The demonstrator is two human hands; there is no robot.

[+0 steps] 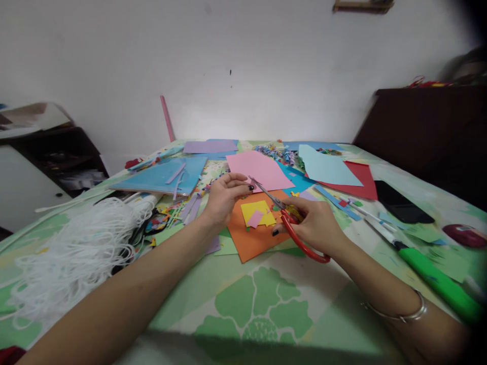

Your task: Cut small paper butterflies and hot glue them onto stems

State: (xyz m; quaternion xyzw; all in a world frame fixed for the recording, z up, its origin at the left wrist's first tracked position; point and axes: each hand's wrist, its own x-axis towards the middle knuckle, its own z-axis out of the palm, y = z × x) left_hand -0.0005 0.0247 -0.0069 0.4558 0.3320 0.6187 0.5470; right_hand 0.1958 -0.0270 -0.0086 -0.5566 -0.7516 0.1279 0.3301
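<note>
My right hand (317, 223) grips red-handled scissors (292, 238), their narrow blades pointing up and left. The blade tips reach close to the fingertips of my left hand (226, 195). There my left thumb and finger pinch what looks like a small pink paper piece (253, 185), hard to tell from the pink sheet (261, 170) behind. Below the hands lies an orange sheet (247, 246) with a yellow paper piece (249, 209) on it. A small pink scrap (255, 218) rests on the yellow piece.
White string (76, 258) is heaped at the left, near a blue folder (160, 175). At the right are a light blue sheet (329, 167), a red sheet (367, 182), a black phone (401, 202) and a green-handled tool (437, 279). Paper scraps litter the flowered tablecloth (262, 304).
</note>
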